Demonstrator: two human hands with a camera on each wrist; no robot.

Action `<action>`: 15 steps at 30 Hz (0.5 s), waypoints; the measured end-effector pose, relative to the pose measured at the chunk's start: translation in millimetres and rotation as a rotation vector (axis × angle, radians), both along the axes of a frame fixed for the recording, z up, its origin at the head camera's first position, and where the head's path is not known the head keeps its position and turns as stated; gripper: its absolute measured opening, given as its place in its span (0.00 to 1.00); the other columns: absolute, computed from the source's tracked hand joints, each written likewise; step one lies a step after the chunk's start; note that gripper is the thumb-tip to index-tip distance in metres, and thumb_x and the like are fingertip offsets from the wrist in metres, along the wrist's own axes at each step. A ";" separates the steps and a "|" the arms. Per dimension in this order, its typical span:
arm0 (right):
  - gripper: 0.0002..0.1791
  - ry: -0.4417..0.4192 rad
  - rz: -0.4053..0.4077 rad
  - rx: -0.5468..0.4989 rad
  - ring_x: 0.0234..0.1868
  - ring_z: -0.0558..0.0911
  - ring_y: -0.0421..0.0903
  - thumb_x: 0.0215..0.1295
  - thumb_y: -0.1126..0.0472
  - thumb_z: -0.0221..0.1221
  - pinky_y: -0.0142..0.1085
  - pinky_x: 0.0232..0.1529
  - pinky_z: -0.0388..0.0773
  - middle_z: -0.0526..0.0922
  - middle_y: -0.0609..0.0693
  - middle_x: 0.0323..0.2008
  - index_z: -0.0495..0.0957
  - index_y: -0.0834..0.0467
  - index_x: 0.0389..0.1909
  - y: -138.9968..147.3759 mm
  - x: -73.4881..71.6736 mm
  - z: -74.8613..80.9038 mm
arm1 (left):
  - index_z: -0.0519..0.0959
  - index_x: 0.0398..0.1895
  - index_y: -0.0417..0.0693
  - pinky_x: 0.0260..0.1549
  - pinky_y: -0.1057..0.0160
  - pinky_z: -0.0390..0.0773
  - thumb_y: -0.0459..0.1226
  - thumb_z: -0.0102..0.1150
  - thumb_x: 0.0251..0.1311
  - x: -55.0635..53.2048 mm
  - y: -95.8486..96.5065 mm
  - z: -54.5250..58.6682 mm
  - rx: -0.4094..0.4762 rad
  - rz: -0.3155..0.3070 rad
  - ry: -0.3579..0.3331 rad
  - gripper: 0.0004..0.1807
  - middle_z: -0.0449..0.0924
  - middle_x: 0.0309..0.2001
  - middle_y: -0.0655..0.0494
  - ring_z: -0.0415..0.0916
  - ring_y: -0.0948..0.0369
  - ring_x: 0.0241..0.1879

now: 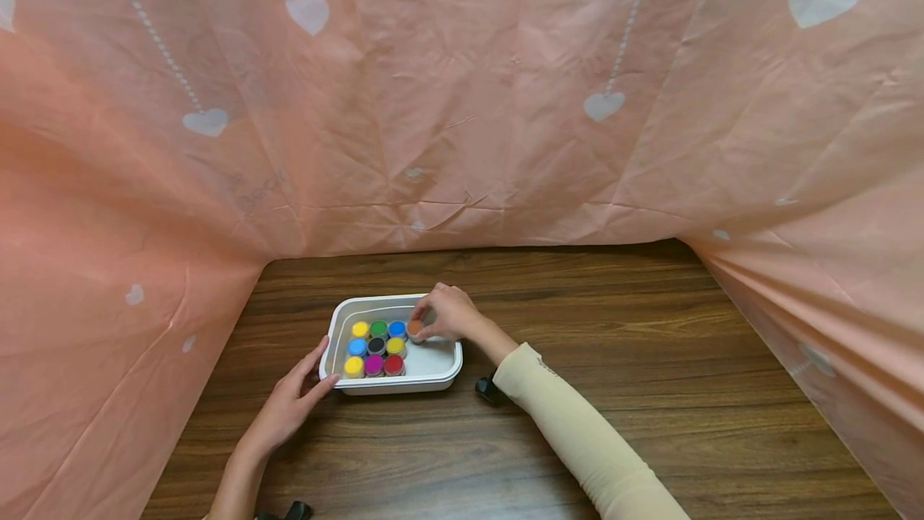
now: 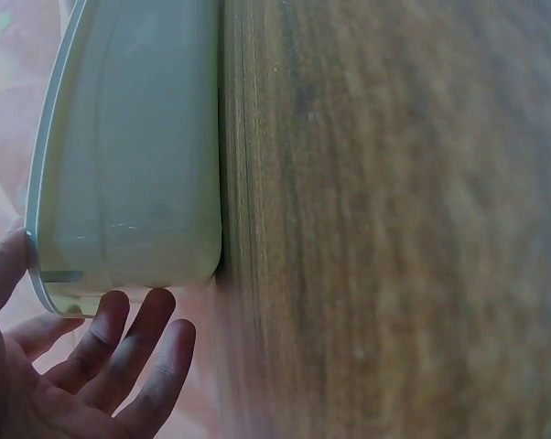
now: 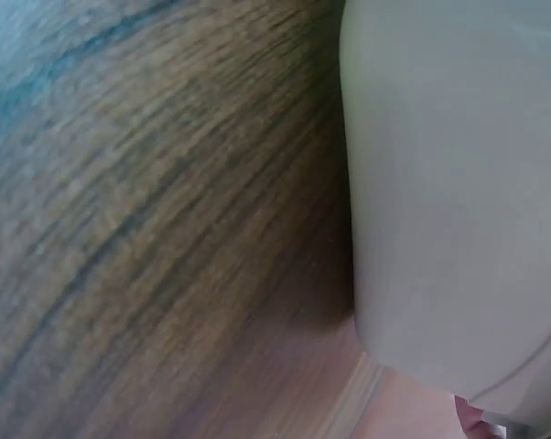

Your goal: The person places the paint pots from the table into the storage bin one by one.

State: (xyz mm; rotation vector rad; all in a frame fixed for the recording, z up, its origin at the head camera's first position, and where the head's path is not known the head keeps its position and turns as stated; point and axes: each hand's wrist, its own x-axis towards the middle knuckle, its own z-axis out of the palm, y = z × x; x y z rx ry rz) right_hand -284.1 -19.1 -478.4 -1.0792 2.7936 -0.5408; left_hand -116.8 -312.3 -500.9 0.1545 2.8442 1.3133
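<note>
A white plastic tub stands on the wooden table with small paint jars in rows at its left side. At the right end of the back row, beside the blue jar, my right hand pinches an orange paint jar between thumb and fingertips. My left hand holds the tub's front left corner, thumb on the rim and fingers along the outer wall. The left wrist view shows those fingers lightly bent against the tub's end. The tub's wall hides the jars in the right wrist view.
The other jars, such as the black one and the red one, stand close together. Bare tub floor shows at front right. A pink heart-print curtain hangs behind and beside the wooden table.
</note>
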 end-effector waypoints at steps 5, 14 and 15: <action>0.18 0.023 -0.016 0.016 0.48 0.76 0.42 0.55 0.45 0.77 0.42 0.54 0.71 0.90 0.36 0.41 0.90 0.44 0.46 -2.1 2.2 0.0 | 0.54 0.84 0.54 0.60 0.75 0.67 0.52 0.56 0.76 0.1 0.2 -0.3 -0.015 0.001 0.005 0.39 0.59 0.79 0.41 0.64 0.46 0.73; 0.17 0.042 -0.036 0.037 0.46 0.75 0.42 0.54 0.45 0.78 0.41 0.52 0.69 0.90 0.36 0.40 0.90 0.44 0.44 -4.6 5.6 1.9 | 0.54 0.84 0.55 0.58 0.79 0.64 0.52 0.56 0.76 0.4 -0.4 -1.9 -0.017 0.000 0.011 0.39 0.59 0.79 0.41 0.63 0.46 0.74; 0.17 0.044 -0.040 0.038 0.46 0.75 0.42 0.53 0.45 0.78 0.41 0.52 0.69 0.90 0.36 0.40 0.90 0.44 0.44 -4.7 5.9 1.8 | 0.54 0.84 0.55 0.58 0.79 0.64 0.52 0.56 0.76 0.3 -0.5 -2.0 -0.015 0.000 0.011 0.39 0.59 0.80 0.42 0.63 0.46 0.74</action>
